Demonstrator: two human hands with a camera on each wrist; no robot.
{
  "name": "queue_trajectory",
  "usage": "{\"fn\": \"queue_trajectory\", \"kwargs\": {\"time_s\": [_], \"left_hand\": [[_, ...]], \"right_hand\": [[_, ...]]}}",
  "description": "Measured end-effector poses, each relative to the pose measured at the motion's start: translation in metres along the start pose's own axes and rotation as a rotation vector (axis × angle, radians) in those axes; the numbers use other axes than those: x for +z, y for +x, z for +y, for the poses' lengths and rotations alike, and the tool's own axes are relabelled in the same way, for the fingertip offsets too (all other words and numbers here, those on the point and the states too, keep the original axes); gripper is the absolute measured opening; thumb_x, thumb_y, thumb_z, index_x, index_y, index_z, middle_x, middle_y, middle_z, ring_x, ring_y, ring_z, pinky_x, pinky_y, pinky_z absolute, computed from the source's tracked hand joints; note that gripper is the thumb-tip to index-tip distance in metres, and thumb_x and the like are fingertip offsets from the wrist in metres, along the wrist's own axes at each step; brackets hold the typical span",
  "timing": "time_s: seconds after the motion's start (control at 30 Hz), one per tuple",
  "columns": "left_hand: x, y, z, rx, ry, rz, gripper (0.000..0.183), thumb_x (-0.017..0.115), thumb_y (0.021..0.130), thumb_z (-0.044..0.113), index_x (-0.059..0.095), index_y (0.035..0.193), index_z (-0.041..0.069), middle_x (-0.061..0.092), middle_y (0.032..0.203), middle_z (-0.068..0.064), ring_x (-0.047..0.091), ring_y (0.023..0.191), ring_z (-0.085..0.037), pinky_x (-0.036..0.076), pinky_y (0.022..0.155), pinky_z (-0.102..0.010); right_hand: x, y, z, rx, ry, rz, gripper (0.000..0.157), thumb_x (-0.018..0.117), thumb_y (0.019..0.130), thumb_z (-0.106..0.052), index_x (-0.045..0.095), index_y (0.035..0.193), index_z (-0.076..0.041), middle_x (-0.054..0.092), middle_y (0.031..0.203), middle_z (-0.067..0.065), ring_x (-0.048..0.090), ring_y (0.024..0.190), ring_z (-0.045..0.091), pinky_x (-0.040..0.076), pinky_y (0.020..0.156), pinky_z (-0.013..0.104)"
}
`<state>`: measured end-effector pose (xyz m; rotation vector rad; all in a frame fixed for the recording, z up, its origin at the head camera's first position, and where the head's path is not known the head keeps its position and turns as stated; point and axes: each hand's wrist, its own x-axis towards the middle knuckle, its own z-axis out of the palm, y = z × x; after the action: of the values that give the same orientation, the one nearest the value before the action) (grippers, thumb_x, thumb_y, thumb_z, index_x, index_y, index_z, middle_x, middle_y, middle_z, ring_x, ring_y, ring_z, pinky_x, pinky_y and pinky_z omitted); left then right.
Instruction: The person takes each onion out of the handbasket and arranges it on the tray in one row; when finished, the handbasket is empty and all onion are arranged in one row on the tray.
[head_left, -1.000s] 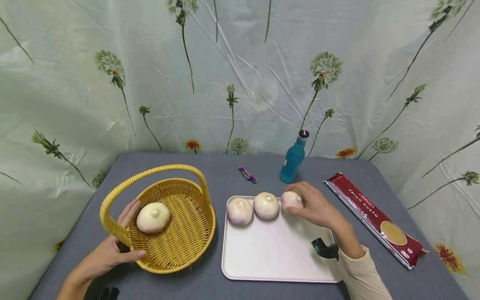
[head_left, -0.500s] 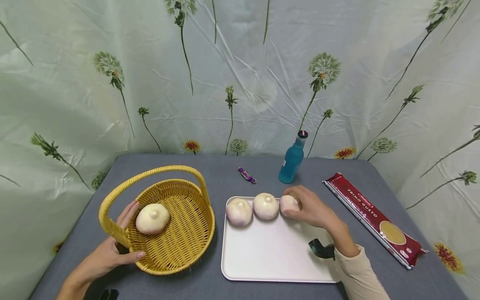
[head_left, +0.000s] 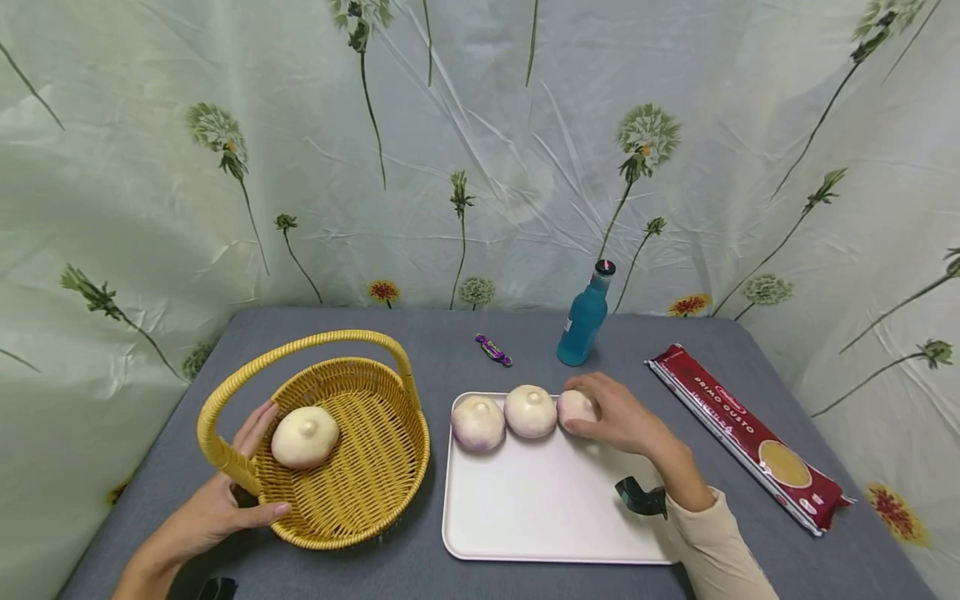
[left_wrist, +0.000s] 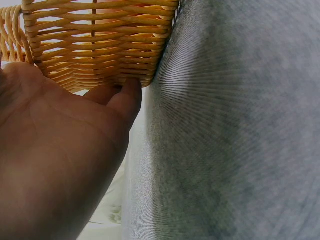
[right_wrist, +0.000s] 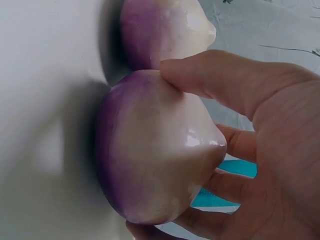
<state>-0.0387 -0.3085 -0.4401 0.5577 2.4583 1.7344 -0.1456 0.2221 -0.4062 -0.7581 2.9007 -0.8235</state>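
My right hand (head_left: 618,415) holds a white and purple turnip (right_wrist: 155,150) at the back right of the white tray (head_left: 558,508), thumb on one side and fingers curled round the other. Two more turnips sit beside it in a row: the middle one (head_left: 531,412) and the left one (head_left: 478,423). With my left hand (head_left: 217,508) I grip the left side of a yellow wicker basket (head_left: 367,467); the thumb lies at its front rim and the fingers go behind the handle's base. A paler turnip (head_left: 305,437) lies inside the basket, near my left fingers.
A blue bottle (head_left: 582,321) stands behind the tray, with a purple-wrapped candy (head_left: 493,350) to its left. A red spaghetti packet (head_left: 750,437) lies slantwise on the right of the grey-covered table (head_left: 450,342). A flowered curtain (head_left: 525,167) hangs behind.
My right hand and its turnip have shifted slightly left, closing up to the middle turnip. The left hand and the basket have stayed in place.
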Motion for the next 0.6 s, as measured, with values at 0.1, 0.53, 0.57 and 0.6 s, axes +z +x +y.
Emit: {"fn": "queue_trajectory", "kwargs": {"time_s": [0.1,0.53,0.57,0.6], "left_hand": [[0.0001,0.0003,0.0008,-0.004,-0.002,-0.002,0.113,0.072,0.08,-0.007,0.002,0.163,0.021,-0.014,0.169,0.003,-0.011,0.146,0.008,-0.017,0.105,-0.068],[-0.0013,0.0002,0.0007,-0.043,0.004,0.009,0.113,0.073,0.08,-0.007,0.002,0.163,0.023,-0.014,0.168,0.004,-0.013,0.145,0.008,-0.013,0.097,-0.081],[-0.0013,0.0,0.0008,-0.047,0.002,0.01,0.113,0.073,0.081,-0.007,0.002,0.163,0.024,-0.014,0.168,0.005,-0.014,0.146,0.006,-0.013,0.098,-0.081],[-0.0013,-0.0002,0.0009,-0.049,0.001,0.011,0.113,0.073,0.081,-0.007,0.002,0.163,0.024,-0.014,0.168,0.005,-0.014,0.146,0.005,-0.014,0.098,-0.081]], "right_hand": [[-0.0007,-0.0004,0.0002,0.001,0.008,-0.001,0.048,0.078,0.086,-0.026,0.063,0.125,-0.002,0.062,0.126,0.018,0.058,0.117,0.038,0.045,0.096,0.058],[-0.0025,-0.0001,-0.0001,0.004,0.001,-0.006,0.054,0.078,0.086,-0.029,0.062,0.128,0.0,0.062,0.125,0.018,0.058,0.114,0.036,0.046,0.095,0.057],[-0.003,0.0002,-0.0005,0.002,-0.006,0.0,0.054,0.078,0.086,-0.029,0.062,0.128,0.0,0.062,0.125,0.018,0.058,0.114,0.036,0.046,0.095,0.057],[-0.0035,0.0006,-0.0012,0.0,-0.009,0.008,0.053,0.078,0.086,-0.028,0.062,0.128,0.0,0.062,0.125,0.019,0.058,0.113,0.036,0.046,0.094,0.057]]}}
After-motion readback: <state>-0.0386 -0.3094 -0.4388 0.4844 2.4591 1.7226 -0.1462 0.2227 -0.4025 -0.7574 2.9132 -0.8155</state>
